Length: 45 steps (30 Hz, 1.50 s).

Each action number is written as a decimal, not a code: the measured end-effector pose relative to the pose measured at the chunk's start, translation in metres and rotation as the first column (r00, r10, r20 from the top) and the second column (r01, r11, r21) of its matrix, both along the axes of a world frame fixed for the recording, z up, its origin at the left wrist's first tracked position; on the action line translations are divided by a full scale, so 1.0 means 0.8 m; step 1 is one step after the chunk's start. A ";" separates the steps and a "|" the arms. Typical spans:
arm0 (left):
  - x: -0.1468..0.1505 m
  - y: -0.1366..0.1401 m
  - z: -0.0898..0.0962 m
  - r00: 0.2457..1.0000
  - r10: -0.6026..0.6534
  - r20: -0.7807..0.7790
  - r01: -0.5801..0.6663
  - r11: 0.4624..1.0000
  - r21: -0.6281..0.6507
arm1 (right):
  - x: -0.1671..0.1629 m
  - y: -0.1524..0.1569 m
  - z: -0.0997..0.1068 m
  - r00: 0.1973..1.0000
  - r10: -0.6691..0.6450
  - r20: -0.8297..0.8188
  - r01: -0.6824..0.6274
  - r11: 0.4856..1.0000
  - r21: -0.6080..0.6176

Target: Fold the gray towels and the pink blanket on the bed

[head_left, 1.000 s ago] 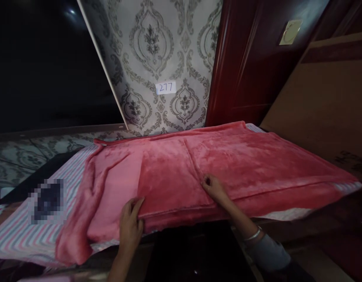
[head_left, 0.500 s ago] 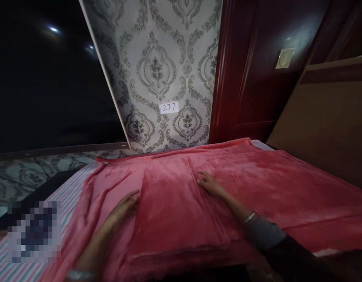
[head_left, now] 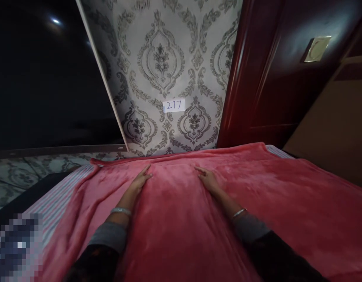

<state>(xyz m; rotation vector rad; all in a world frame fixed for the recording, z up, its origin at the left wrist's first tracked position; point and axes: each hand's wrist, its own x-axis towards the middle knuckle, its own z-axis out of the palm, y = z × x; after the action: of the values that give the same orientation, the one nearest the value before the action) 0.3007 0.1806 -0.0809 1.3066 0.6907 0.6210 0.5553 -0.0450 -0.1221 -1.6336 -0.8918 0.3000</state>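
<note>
A red plush blanket spreads over the surface before me. A folded panel of the same plush cloth lies on it between my forearms. My left hand rests at the panel's far left corner, index finger stretched forward and thumb apart. Across from it, my right hand lies at the far right corner with its fingers extended. Both touch the cloth, and no fold shows pinched in either. Each wrist has a silver bracelet.
Striped cloth shows under the blanket's left edge. A large dark screen stands at the left. Patterned wallpaper with a "277" label rises behind, beside a dark red wood panel. A brown board leans at the right.
My left hand has moved forward and right, from the panel's left side to its far corner. My right hand has shifted only slightly. The view has tilted and moved a little.
</note>
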 end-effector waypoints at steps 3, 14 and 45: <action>0.010 0.009 -0.014 0.998 0.057 -0.028 -0.057 0.998 -0.003 | 0.002 0.000 -0.020 0.994 -0.073 0.078 0.071 0.997 0.031; 0.026 0.033 -0.002 0.995 -0.012 -0.096 0.011 1.000 -0.010 | -0.003 -0.009 -0.031 0.986 -0.099 0.131 0.096 0.995 0.030; 0.039 0.021 0.001 0.969 0.167 -0.182 -0.107 0.947 0.302 | -0.010 -0.015 -0.014 0.950 -0.158 0.271 0.177 0.983 -0.047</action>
<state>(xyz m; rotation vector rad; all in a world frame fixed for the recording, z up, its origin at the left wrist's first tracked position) 0.3315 0.1973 -0.0804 1.6214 0.8907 0.7269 0.5476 -0.0568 -0.1330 -1.8316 -0.9430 -0.0082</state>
